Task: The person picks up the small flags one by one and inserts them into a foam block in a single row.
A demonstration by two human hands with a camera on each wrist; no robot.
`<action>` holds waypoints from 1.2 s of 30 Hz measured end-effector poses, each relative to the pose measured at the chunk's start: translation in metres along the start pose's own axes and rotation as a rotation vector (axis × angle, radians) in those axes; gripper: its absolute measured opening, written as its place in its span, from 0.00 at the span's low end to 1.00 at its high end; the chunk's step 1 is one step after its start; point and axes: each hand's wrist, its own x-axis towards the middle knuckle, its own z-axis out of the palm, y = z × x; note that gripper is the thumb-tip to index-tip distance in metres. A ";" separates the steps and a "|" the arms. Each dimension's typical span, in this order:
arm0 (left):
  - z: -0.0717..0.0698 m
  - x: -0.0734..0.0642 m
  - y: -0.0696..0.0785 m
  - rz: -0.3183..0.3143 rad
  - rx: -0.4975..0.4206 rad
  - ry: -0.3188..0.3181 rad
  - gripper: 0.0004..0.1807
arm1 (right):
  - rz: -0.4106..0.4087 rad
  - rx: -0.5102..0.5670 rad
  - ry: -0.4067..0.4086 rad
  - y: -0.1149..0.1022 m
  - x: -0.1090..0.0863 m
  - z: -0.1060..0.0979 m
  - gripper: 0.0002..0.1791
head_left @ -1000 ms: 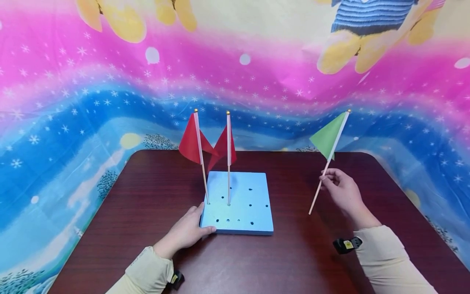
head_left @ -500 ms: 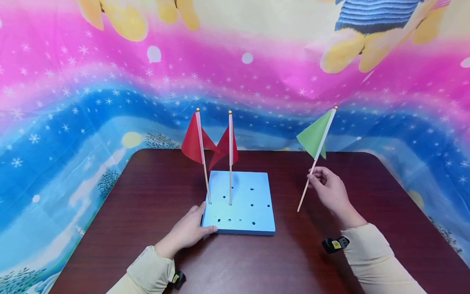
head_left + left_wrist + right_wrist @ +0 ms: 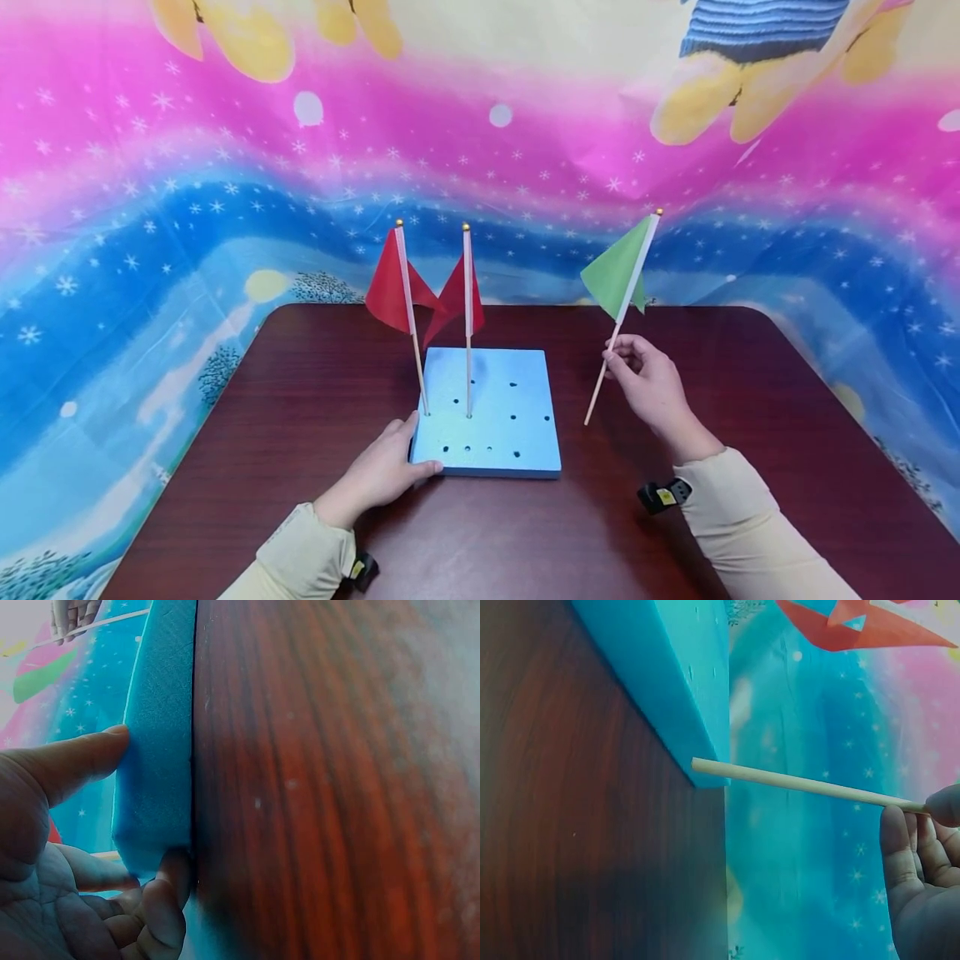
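Note:
On the table lies a square light-blue board with several small holes in its top. My left hand grips its near left corner; in the left wrist view the thumb presses the edge and fingers curl by the corner. Two red flags, a left one leaning slightly and a right one nearly upright, stand in holes of the board. To the board's right my right hand pinches a green flag by its wooden stick. The stick tilts, its lower end pointing down-left, apart from the board.
The dark reddish-brown table has rounded far corners. Behind it hangs a colourful printed cloth with snowflakes, close to the table's far edge. A black wrist device sits at the right cuff, and another band at the left.
My right hand has carried the green flag leftward, closer to the board, with its lower end slightly higher in the view. The left hand, board and red flags have stayed in place.

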 end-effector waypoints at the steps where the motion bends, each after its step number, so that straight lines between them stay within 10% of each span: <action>1: 0.000 0.000 0.000 0.000 -0.001 0.000 0.51 | -0.004 -0.001 -0.001 -0.001 0.000 0.001 0.09; 36: -0.003 -0.001 0.002 -0.009 0.007 -0.007 0.51 | -0.038 0.124 -0.139 -0.022 0.004 0.062 0.07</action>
